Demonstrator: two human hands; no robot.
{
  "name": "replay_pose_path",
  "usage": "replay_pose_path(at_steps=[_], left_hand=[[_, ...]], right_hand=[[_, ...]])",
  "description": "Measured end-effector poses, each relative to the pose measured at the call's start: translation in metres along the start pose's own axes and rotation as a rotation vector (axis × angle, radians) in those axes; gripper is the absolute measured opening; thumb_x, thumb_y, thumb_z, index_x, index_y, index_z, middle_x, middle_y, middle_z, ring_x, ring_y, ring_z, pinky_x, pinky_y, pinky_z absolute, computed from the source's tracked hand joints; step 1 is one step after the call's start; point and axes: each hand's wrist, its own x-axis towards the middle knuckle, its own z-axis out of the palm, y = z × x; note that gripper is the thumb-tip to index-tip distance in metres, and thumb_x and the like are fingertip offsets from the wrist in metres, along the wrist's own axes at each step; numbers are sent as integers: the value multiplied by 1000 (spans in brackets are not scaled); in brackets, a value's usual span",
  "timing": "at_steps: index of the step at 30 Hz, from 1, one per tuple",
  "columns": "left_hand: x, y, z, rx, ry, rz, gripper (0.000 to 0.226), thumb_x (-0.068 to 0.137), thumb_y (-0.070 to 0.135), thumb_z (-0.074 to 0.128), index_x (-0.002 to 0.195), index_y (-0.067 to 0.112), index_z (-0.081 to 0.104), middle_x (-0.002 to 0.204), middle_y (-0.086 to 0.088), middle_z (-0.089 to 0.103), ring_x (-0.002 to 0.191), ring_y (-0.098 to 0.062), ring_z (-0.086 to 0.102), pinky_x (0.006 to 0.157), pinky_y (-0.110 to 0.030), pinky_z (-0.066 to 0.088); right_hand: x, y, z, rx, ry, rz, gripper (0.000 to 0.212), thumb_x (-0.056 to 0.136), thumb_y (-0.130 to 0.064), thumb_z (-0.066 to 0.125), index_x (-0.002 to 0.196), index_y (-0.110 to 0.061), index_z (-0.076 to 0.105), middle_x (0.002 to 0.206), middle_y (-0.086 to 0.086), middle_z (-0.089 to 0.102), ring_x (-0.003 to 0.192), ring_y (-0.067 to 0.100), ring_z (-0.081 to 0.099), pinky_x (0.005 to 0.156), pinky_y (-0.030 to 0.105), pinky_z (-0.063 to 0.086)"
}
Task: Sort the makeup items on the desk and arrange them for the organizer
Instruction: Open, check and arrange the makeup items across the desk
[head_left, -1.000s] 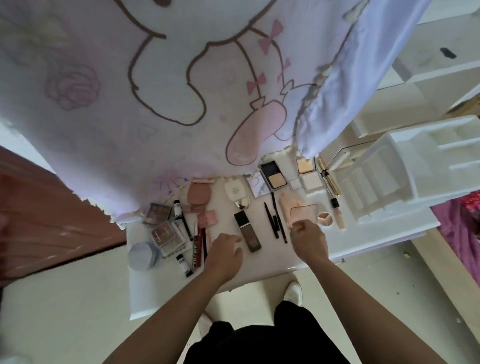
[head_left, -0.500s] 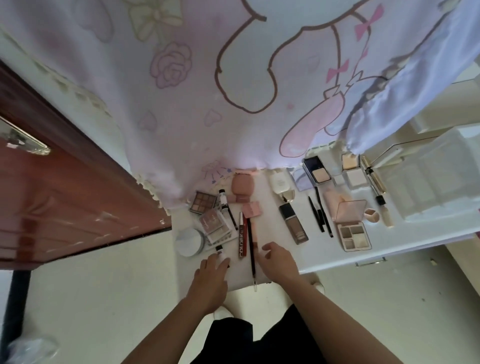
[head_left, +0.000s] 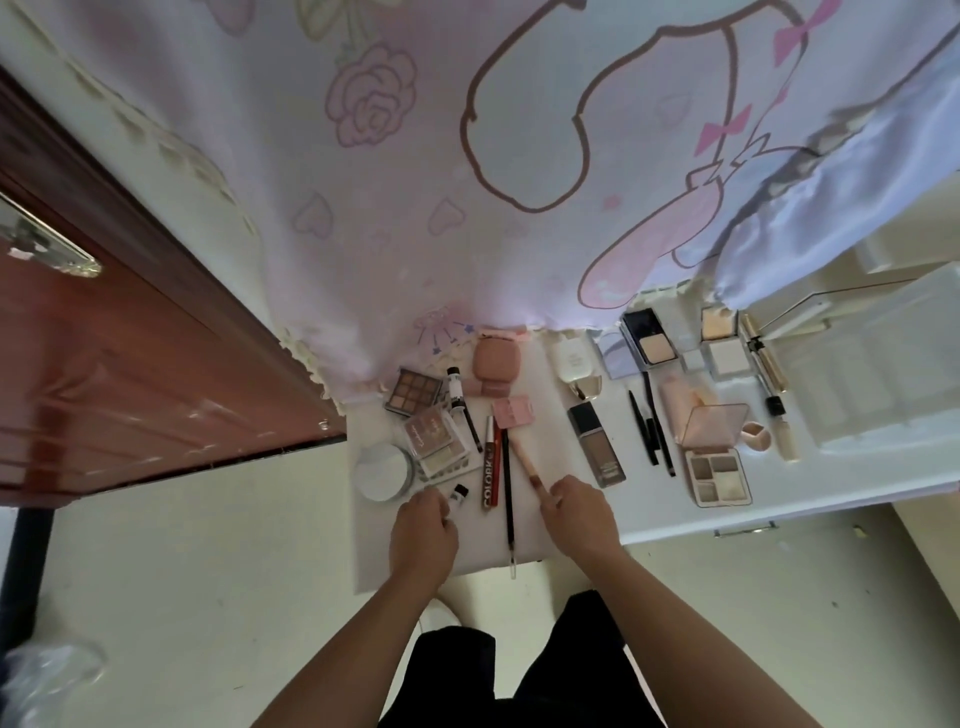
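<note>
Makeup lies spread on the white desk (head_left: 654, 501). My right hand (head_left: 582, 512) pinches the near end of a pink-beige pencil (head_left: 523, 460), which slants up-left toward a small pink square case (head_left: 513, 410). My left hand (head_left: 423, 525) is curled over a small white tube with a black cap (head_left: 458, 492); only the cap end shows. Between my hands lie a red lip pen (head_left: 491, 467) and a thin black pencil (head_left: 508, 493). A white organizer (head_left: 883, 374) stands at the right end of the desk.
A round white jar (head_left: 383, 472) and stacked eyeshadow palettes (head_left: 434, 434) sit left of my hands. A foundation bottle (head_left: 596, 444), two black pencils (head_left: 652, 426) and an open four-pan palette (head_left: 717, 457) lie to the right. A brown door (head_left: 130, 364) is at left, with a printed curtain (head_left: 467, 182) behind the desk.
Both hands moved left along the desk. My right hand left the four-pan palette, now lying open, and took hold of the pink-beige pencil. My left hand closed over the small tube.
</note>
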Motion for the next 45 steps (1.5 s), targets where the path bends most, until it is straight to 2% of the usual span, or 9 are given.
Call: replay_pose_path(at_steps=[8,16,21,24,30,33,36,39,45], left_hand=[[-15,51,-47,-716,-114,-39,18,88,16,73,99,30,72,85,6,69,74,-9,58,69,-19,48],[-32,70,-82,-1144,-140,-7,26,86,12,72,112,7,71,103,-12,76,92,-17,70,78,-24,55],[-41,77,-84,-1390,-155,-36,37,80,17,70,111,-3,70,94,-13,73,81,-15,66,77,-21,56],[-47,77,-79,-1445,-171,-96,33,79,21,71,103,0,72,87,-10,70,73,-13,63,70,-20,56],[-52,78,-78,-1439,-158,-87,27,84,18,68,103,0,72,85,-9,69,72,-12,62,70,-21,55],[-51,77,-80,-1424,-122,-87,21,89,12,65,103,-2,71,83,-10,67,71,-13,59,69,-20,54],[-52,78,-82,-1419,-114,-79,24,88,14,66,105,-2,71,83,-9,68,71,-12,60,70,-20,55],[-57,81,-81,-1384,-129,-39,29,84,19,67,106,-1,70,83,-6,69,72,-11,60,72,-21,54],[-57,79,-80,-1376,-80,-65,25,92,14,64,109,-4,70,88,-10,68,77,-14,58,73,-21,54]], right_hand=[[-16,-29,-59,824,-264,-30,33,99,-45,55,111,-18,70,91,1,71,74,12,64,68,29,49],[-61,-60,-89,807,-311,-286,41,96,-44,60,93,-6,75,75,3,71,67,10,63,65,25,49],[-76,-60,-91,931,-198,-385,12,85,-23,79,95,-17,80,80,2,76,73,10,68,74,23,55],[-83,-57,-89,944,-94,-467,22,74,-13,87,91,-26,80,87,0,77,83,17,73,83,29,59],[-98,-56,-87,925,-158,-329,38,92,-50,62,95,-15,76,81,8,75,74,24,72,70,33,59],[-104,-54,-86,994,-160,-343,17,90,-28,73,101,-15,75,87,6,76,75,20,72,69,27,56],[-107,-55,-86,1079,-193,-331,35,83,-31,79,116,-23,69,104,0,74,87,19,74,76,26,58],[-111,-58,-85,1081,-238,-265,33,93,-43,65,107,-15,73,90,8,76,75,20,73,67,26,56],[-109,-49,-86,1048,-152,-346,26,82,-13,81,107,-19,76,92,3,78,88,24,74,81,25,57]])
